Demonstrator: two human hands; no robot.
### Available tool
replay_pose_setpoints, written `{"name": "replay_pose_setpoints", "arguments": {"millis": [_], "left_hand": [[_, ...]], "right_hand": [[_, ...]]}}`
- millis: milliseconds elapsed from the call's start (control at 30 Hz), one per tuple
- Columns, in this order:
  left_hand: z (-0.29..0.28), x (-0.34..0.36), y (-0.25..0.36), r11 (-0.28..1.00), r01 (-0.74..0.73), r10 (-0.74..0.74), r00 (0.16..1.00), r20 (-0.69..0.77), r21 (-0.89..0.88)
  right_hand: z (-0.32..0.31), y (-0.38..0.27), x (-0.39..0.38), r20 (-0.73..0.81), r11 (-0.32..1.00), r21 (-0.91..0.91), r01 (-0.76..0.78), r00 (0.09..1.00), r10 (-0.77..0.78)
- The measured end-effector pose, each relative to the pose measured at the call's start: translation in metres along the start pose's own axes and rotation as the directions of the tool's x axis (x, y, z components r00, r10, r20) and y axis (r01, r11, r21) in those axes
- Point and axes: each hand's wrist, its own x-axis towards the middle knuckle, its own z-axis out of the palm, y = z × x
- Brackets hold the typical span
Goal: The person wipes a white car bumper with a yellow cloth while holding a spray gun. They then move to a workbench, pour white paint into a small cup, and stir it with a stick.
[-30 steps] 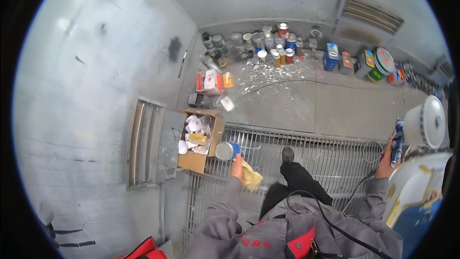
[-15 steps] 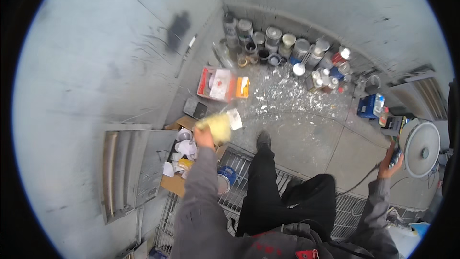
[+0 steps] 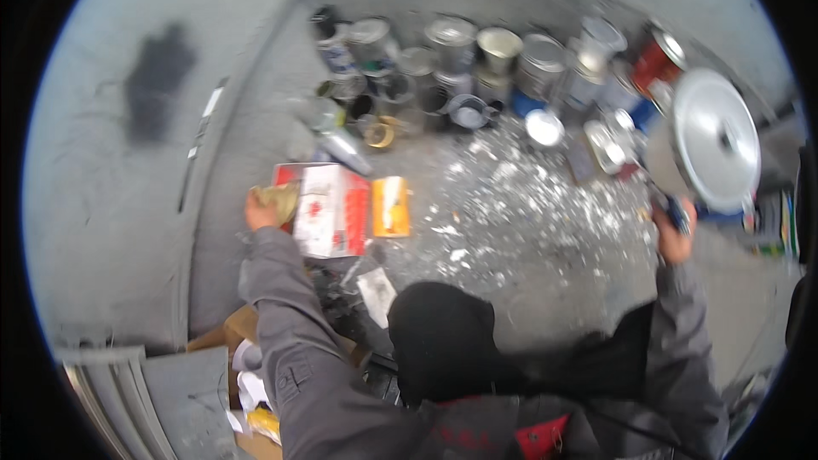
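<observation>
Wide spattered floor [image 3: 520,247], left hand [image 3: 261,215] gripping cloth [image 3: 278,200], box [image 3: 328,213] edge alongside

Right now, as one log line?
left hand: holds yellow cloth, beside red box | right hand: holds spray gun by lidded cup | nearby: orange packet, cans

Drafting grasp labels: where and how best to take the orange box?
Orange box: probably by its right long edge, coming from the right. It lies flat, flecked floor borders that side, and the red-and-white box stands close on its left.
</observation>
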Motion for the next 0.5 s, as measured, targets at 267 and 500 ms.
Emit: {"name": "replay_pose_setpoints", "arguments": {"millis": [267,500], "left_hand": [[0.000,-0.028,0.100,0.941,-0.158,0.160,0.987,0.019,0.301],[0.014,-0.153,0.485,0.458,-0.631,0.812,0.583,0.008,-0.626]], "right_hand": [[0.012,-0.091,0.030,0.220,0.849,0.394,-0.351,0.933,0.284],[0.061,-0.043,-0.003,0.256,0.961,0.275,-0.011,0.965,-0.063]]}}
